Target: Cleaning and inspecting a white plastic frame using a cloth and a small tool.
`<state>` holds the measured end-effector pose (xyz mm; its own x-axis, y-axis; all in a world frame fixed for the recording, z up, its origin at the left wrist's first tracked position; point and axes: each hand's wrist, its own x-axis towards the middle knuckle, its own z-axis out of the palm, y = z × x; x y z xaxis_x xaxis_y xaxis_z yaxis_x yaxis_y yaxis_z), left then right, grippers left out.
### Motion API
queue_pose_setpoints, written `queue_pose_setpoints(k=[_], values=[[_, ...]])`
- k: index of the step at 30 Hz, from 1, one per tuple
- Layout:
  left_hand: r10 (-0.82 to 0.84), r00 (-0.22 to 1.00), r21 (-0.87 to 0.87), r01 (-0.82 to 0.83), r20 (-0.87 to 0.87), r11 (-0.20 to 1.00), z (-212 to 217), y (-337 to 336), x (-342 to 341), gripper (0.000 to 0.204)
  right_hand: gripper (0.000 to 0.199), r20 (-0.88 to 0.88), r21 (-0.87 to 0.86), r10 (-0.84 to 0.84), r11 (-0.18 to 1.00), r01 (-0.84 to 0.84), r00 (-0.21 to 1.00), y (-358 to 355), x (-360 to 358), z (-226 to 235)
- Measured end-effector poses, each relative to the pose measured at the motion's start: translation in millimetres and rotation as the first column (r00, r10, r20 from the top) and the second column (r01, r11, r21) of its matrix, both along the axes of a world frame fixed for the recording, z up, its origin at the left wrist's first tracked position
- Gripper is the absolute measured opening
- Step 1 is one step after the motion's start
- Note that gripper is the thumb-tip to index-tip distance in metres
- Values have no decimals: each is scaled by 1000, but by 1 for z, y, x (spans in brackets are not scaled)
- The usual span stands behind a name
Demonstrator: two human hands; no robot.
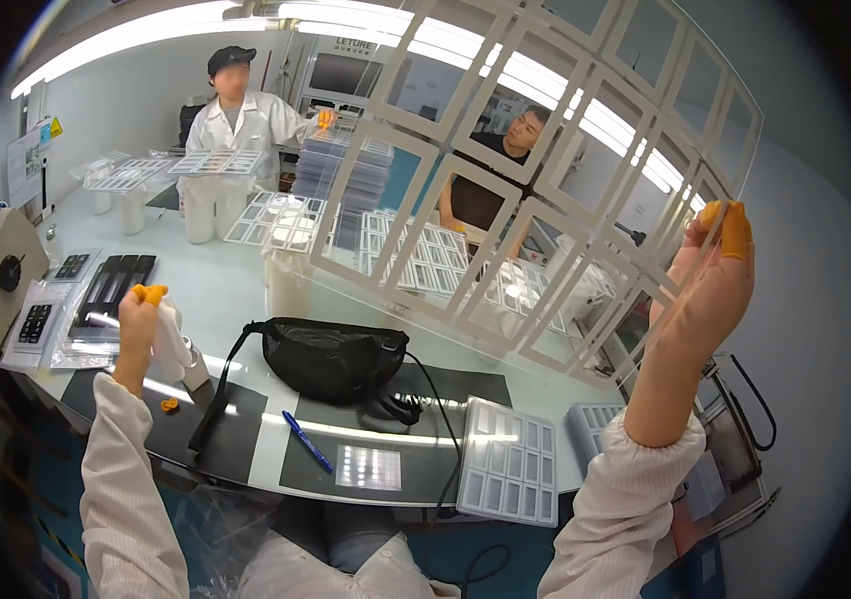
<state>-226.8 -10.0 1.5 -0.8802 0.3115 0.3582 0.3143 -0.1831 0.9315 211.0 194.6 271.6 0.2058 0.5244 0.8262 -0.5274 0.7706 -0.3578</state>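
Note:
My right hand [723, 245], with yellow-orange finger cots, is raised at the right and pinches the edge of a large clear sheet [530, 190] printed with rows of whitish rectangular frames. The sheet is held up tilted, and the room shows through it. At the left, my left hand [139, 324], also in finger cots, is closed on a soft white cloth [170, 344] that hangs beside its fingers. Below that hand, loose orange finger cots [170, 405] lie on the dark mat. A black waist bag [336, 359] lies on the table between my arms.
A blue pen [307, 441] and a framed-panel sheet [508, 464] lie near the front edge. Black strips [116, 290] lie at the left. Across the table, a co-worker in white [236, 125] stands near stacked sheets [336, 175]; a person in black [490, 205] shows through my sheet.

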Motion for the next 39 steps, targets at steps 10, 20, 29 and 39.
queue_pose_setpoints(k=[10,20,29,39], values=[[65,998,-198,-68,-21,978,-1,-7,1,14,15,19,34,61,998,-62,998,2,2,5],[-202,718,-696,-500,-666,514,-40,-13,29,15,14,20,17,72,997,-72,997,-4,8,4],[-291,630,-691,-614,-720,381,-60,-11,28,9,14,36,27,118,993,-119,992,-6,3,2],[-51,721,-544,-472,-691,694,-20,-5,58,20,14,45,2,85,996,-85,995,-10,8,2]])
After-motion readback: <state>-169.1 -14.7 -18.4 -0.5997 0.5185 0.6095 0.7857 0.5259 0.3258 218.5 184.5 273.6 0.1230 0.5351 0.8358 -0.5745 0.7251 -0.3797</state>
